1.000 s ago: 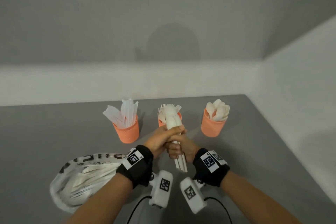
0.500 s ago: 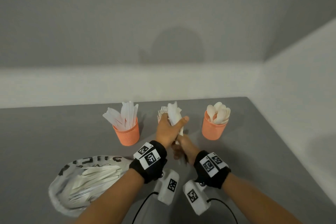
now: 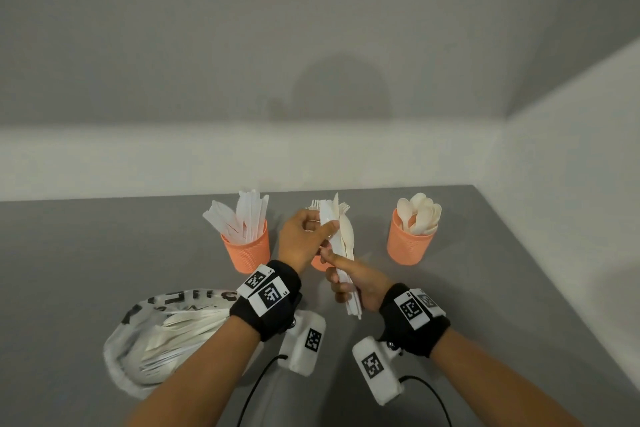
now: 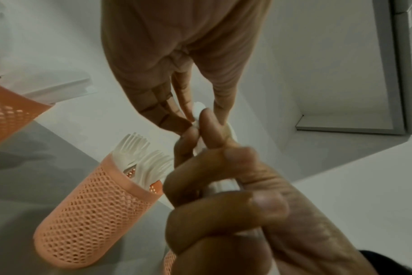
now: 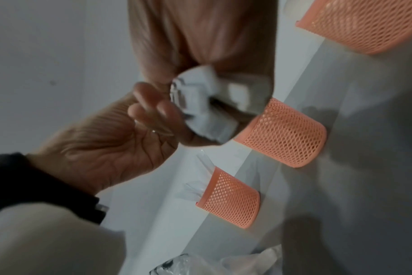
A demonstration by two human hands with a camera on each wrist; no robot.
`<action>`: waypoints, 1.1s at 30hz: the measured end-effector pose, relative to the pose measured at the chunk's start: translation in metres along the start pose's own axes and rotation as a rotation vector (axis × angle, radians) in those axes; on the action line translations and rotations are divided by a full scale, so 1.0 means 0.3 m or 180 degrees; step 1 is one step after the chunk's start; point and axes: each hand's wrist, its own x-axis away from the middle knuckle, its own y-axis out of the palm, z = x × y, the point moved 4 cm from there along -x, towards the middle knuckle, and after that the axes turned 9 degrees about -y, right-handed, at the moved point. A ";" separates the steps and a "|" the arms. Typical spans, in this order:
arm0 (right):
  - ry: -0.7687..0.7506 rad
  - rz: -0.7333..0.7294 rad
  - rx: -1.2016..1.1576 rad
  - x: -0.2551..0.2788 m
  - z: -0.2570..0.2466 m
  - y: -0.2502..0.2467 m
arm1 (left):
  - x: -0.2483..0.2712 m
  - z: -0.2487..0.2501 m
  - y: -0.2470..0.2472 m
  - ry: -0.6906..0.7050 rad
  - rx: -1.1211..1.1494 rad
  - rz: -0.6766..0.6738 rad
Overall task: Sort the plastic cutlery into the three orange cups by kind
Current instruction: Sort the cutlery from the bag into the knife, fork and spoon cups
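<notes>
Our right hand grips a mixed cutlery bundle before the fork cup; our left hand pinches one knife from it. Knife cup and spoon cup look well filled, though the bag on the table holds more.

both forearms are reaching forward; the left hand is pinching (thumb on top), the right hand is gripping below it.

Three orange perforated plastic cups stand upright in a row on the grey bench: the left cup holds white plastic knives, the middle cup forks, the right cup spoons. A bundle of mixed white cutlery stands near-upright in front of the middle cup. A clear printed plastic bag of further cutlery lies on its side at near left.
</notes>
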 end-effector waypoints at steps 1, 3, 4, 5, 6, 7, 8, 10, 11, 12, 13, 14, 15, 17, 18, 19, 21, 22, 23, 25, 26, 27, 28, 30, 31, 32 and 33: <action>-0.0034 0.0026 0.0054 0.001 -0.002 -0.001 | -0.001 -0.003 -0.002 -0.0035 0.0009 -0.0020; -0.0087 0.0054 0.0146 0.000 0.001 -0.003 | -0.005 -0.006 -0.009 -0.0172 0.0053 -0.0122; -0.0110 0.0076 0.0152 0.001 0.002 -0.003 | -0.004 -0.007 -0.012 -0.0267 0.0095 -0.0193; -0.0144 0.0102 0.0121 0.001 0.002 -0.005 | -0.007 -0.012 -0.017 -0.0369 0.0164 -0.0262; -0.0178 0.0131 0.0050 0.000 0.000 -0.006 | -0.008 -0.016 -0.022 -0.0460 0.0248 -0.0327; -0.0211 0.0155 -0.0044 -0.003 0.000 -0.007 | -0.007 -0.021 -0.029 -0.0518 0.0316 -0.0369; -0.0238 0.0174 -0.0132 -0.003 -0.001 -0.005 | -0.006 -0.025 -0.035 -0.0550 0.0354 -0.0388; -0.0315 0.0212 -0.0197 -0.009 0.001 -0.003 | -0.004 -0.030 -0.042 -0.0564 0.0400 -0.0366; -0.0366 0.0218 -0.0164 -0.012 0.002 -0.002 | -0.002 -0.030 -0.042 -0.0542 0.0383 -0.0363; -0.0409 0.0209 -0.0106 -0.013 0.003 0.000 | -0.001 -0.029 -0.039 -0.0489 0.0315 -0.0360; -0.0443 0.0184 -0.0039 -0.016 0.003 0.003 | -0.001 -0.028 -0.036 -0.0423 0.0228 -0.0358; -0.0461 0.0153 0.0029 -0.017 0.002 0.007 | -0.001 -0.027 -0.034 -0.0370 0.0159 -0.0349; -0.0476 0.0128 0.0086 -0.019 0.001 0.010 | -0.002 -0.028 -0.035 -0.0340 0.0134 -0.0329; -0.0509 0.0105 0.0155 -0.023 -0.004 0.013 | -0.003 -0.030 -0.041 -0.0331 0.0158 -0.0323; -0.0529 0.0093 0.0165 -0.024 -0.009 0.014 | -0.005 -0.033 -0.044 -0.0328 0.0174 -0.0356; -0.0548 0.0079 0.0158 -0.027 -0.010 0.015 | -0.006 -0.038 -0.047 -0.0331 0.0199 -0.0411; -0.0571 0.0043 0.0152 -0.031 -0.010 0.018 | 0.000 -0.048 -0.048 -0.0357 0.0189 -0.0522; -0.0566 0.0017 0.0177 -0.033 -0.009 0.022 | 0.005 -0.053 -0.047 -0.0360 0.0122 -0.0534; -0.0551 -0.0012 0.0225 -0.036 -0.004 0.023 | 0.006 -0.054 -0.048 -0.0323 -0.0008 -0.0483; -0.0500 -0.0093 0.0364 -0.038 0.002 0.030 | -0.005 -0.049 -0.061 -0.0134 -0.0410 -0.0199; -0.0476 -0.0129 0.0418 -0.041 0.004 0.033 | -0.019 -0.044 -0.072 -0.0021 -0.0559 -0.0030; -0.0467 -0.0154 0.0445 -0.046 0.006 0.035 | -0.033 -0.039 -0.086 0.0089 -0.0644 0.0128; -0.0456 -0.0168 0.0446 -0.051 0.005 0.039 | -0.048 -0.034 -0.103 0.0173 -0.0697 0.0279; -0.0414 -0.0167 0.0465 -0.067 0.009 0.047 | -0.074 -0.019 -0.141 0.0221 -0.0643 0.0536; -0.0377 -0.0164 0.0508 -0.076 0.012 0.051 | -0.086 -0.004 -0.163 0.0234 -0.0542 0.0615; -0.0338 -0.0155 0.0550 -0.085 0.015 0.055 | -0.096 0.018 -0.187 0.0270 -0.0439 0.0708; -0.0318 -0.0133 0.0580 -0.094 0.017 0.056 | -0.105 0.047 -0.217 0.0352 -0.0385 0.0847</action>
